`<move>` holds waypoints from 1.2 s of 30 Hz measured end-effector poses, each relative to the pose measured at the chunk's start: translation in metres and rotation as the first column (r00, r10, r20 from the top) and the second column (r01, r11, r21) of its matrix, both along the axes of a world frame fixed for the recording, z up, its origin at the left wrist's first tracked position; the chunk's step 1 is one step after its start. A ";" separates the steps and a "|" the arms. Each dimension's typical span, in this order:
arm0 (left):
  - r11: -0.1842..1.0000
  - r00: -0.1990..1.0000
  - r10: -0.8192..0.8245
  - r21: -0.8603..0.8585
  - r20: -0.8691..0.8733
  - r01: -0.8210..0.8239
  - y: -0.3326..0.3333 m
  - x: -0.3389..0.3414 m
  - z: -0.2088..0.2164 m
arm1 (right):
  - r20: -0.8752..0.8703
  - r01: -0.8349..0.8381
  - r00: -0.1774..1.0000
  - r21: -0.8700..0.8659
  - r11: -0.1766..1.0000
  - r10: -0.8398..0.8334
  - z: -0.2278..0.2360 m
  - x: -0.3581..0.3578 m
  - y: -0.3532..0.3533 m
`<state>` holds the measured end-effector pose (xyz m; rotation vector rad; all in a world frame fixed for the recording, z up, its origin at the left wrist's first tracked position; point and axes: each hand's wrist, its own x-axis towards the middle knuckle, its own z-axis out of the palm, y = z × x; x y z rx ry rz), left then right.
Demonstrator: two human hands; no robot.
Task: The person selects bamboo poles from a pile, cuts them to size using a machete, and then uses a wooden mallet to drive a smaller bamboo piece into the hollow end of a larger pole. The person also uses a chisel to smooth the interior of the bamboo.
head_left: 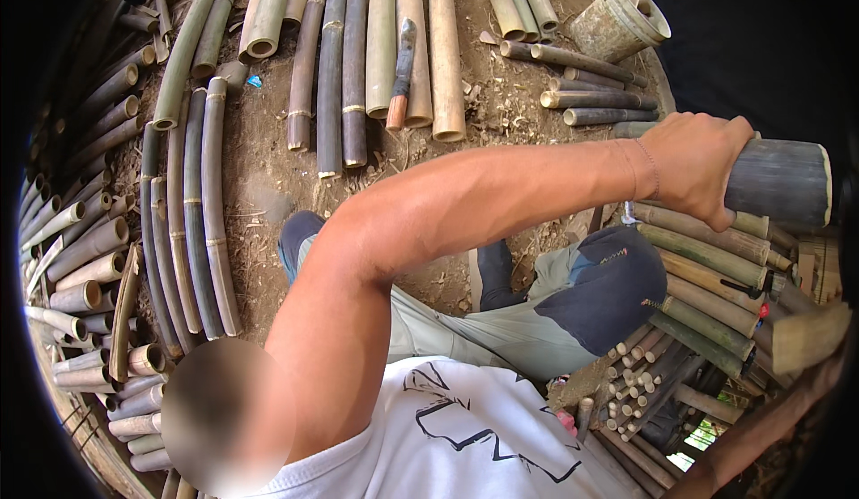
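My left arm stretches across the view to the right. Its hand (702,163) is closed around a dark bamboo piece (777,181), whose pale cut end points right. Below that, my right forearm (761,418) slants up toward the right rim, and its hand is lost at the dark edge. Near the end of that forearm is a pale, blocky wooden piece (810,338); whether my right hand holds it cannot be made out. Beneath my left hand lies a row of cut bamboo lengths (707,289).
Several bamboo poles (331,78) lie on the dirt ground ahead, with a dark-wrapped tool with a reddish end (403,74) on top. A dirty bucket (617,20) stands far right. Stacked bamboo (98,230) lines the left; thin sticks (635,383) are heaped lower right.
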<state>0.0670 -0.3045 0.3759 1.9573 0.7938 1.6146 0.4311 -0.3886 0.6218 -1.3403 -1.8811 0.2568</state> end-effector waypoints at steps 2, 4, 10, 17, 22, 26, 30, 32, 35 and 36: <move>0.999 1.000 0.024 0.024 0.005 -0.024 0.002 -0.001 0.000 | 0.122 -0.011 0.992 -0.057 0.998 0.017 -0.026 0.024 0.005; 0.995 0.999 0.039 0.085 0.036 -0.042 0.003 0.001 -0.006 | 0.426 -0.057 0.904 0.070 0.996 0.022 -0.037 -0.002 -0.005; 0.996 0.998 0.044 0.074 0.039 -0.047 0.003 0.005 -0.005 | -0.026 0.128 0.991 -0.028 0.991 -0.129 -0.015 -0.011 -0.008; 1.000 1.000 0.007 0.006 -0.022 -0.007 0.007 0.010 -0.005 | 0.539 -0.088 0.842 0.175 0.981 -0.021 -0.037 -0.023 -0.002; 1.000 1.000 -0.007 -0.012 -0.007 0.007 0.004 0.006 -0.006 | 0.301 -0.022 0.954 0.128 0.991 -0.018 -0.056 0.028 0.012; 0.998 0.999 0.026 -0.052 -0.042 -0.029 0.000 0.007 -0.002 | 0.249 -0.050 0.968 0.160 0.986 0.009 -0.122 0.032 0.017; 0.987 1.000 -0.011 -0.158 -0.020 0.008 0.003 0.013 -0.033 | -0.046 0.038 0.998 -0.001 0.999 -0.038 -0.261 0.020 0.032; 0.986 0.996 0.025 -0.163 -0.082 -0.038 0.007 0.012 -0.062 | -0.085 0.042 0.995 -0.190 0.981 -0.059 -0.352 0.017 0.031; 0.925 0.994 -0.043 -0.380 -0.105 0.000 0.009 0.006 -0.116 | 0.006 0.012 1.000 -0.551 0.834 -0.011 -0.484 0.012 0.016; 0.887 0.996 -0.083 -0.458 -0.041 0.055 0.008 0.013 -0.136 | -0.076 -0.012 0.996 -0.690 0.724 -0.056 -0.537 0.018 0.004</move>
